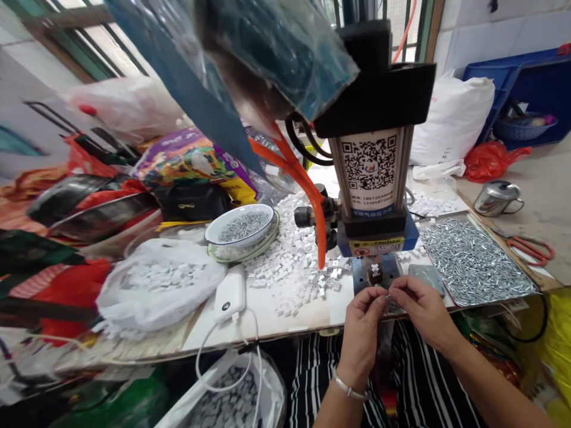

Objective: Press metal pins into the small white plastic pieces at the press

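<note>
Left hand (363,324) and right hand (422,306) meet fingertip to fingertip at the front edge of the bench (281,321), each grip pinching one small metal part (388,295), just at 6 o'clock of the pneumatic press (372,178). From the hands, tray of metal pins (473,258) at 2 o'clock, pile of white plastic pieces (289,261) at 10 o'clock, bowl of pins (243,226) beyond it. White power bank (229,294) at 9 o'clock, orange scissors (533,249) at 3 o'clock of the tray.
</note>
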A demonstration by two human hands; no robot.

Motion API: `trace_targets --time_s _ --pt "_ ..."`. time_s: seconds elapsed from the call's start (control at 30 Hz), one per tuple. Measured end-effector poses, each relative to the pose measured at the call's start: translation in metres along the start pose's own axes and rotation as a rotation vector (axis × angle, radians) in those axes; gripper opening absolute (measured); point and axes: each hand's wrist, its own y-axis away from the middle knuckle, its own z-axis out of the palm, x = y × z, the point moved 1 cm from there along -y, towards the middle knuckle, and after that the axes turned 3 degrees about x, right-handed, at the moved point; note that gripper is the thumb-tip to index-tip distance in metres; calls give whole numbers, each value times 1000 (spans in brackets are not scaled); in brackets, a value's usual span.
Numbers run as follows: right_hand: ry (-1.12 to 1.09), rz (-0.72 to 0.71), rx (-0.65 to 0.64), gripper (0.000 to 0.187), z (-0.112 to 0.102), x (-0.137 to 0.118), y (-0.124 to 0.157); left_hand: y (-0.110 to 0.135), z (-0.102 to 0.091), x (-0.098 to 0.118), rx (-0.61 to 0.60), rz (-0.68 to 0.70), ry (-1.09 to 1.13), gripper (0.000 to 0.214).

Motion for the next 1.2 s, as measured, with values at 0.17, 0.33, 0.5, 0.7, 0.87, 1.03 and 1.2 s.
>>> trace_targets --time_s 0.17,0.33,0.5,0.7,0.87,1.03,1.2 --pt "55 -23 -42 23 -2 1 0 0 -2 -1 15 19 36 16" --pt "129 -148 -87 20 1 -2 0 -1 -1 -1 39 16 87 19" --pt "165 -279 -76 17 8 2 3 3 2 0 56 12 121 21" --pt "195 -218 -29 18 -4 14 7 -27 -26 11 170 318 -574 10" --pt "221 -178 -39 21 -11 21 9 -80 -54 20 274 493 -1270 28" --pt "210 -188 -57 20 -11 24 11 -96 -57 13 227 521 -1349 25" --pt "195 -169 -63 20 -12 19 12 -78 -60 14 304 497 -1239 19"
